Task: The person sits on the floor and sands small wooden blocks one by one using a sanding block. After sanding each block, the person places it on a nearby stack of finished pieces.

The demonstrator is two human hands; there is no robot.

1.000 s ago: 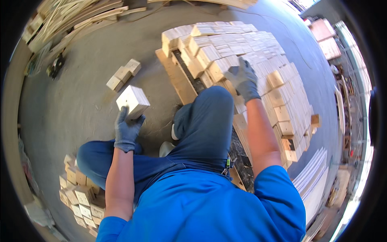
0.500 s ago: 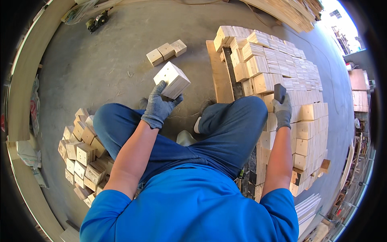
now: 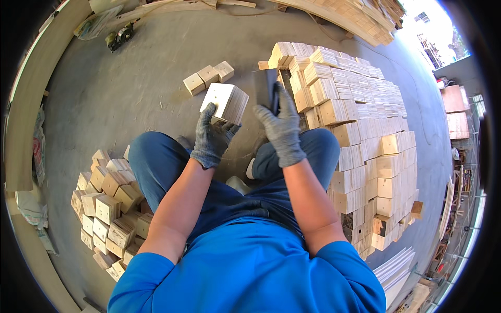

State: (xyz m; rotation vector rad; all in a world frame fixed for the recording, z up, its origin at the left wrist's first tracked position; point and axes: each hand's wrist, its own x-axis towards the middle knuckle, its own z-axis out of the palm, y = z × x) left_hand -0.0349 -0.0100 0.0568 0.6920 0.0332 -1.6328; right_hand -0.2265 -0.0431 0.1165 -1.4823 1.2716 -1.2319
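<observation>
My left hand (image 3: 211,136), in a grey knit glove, grips a pale plywood block (image 3: 225,101) above the floor between my knees. The block's smooth face is turned up and left, and its layered side faces right. In my gloved right hand (image 3: 282,121) is a dark flat block (image 3: 267,89), somewhat blurred, perhaps a sanding block. It is held upright to the right of the wooden block, with a gap between them. Three similar wooden blocks (image 3: 209,76) sit in a row on the floor just beyond.
Neat rows of wooden blocks (image 3: 360,120) are stacked close on my right. A loose heap of blocks (image 3: 107,208) lies by my left knee. A dark power tool (image 3: 120,37) rests on the floor at the far left, and long boards (image 3: 344,18) lie at the back.
My right hand has swung left from the stack, bringing the dark block close to the wooden block. My left hand still holds the wooden block, tilted slightly differently. The whole view has shifted a little.
</observation>
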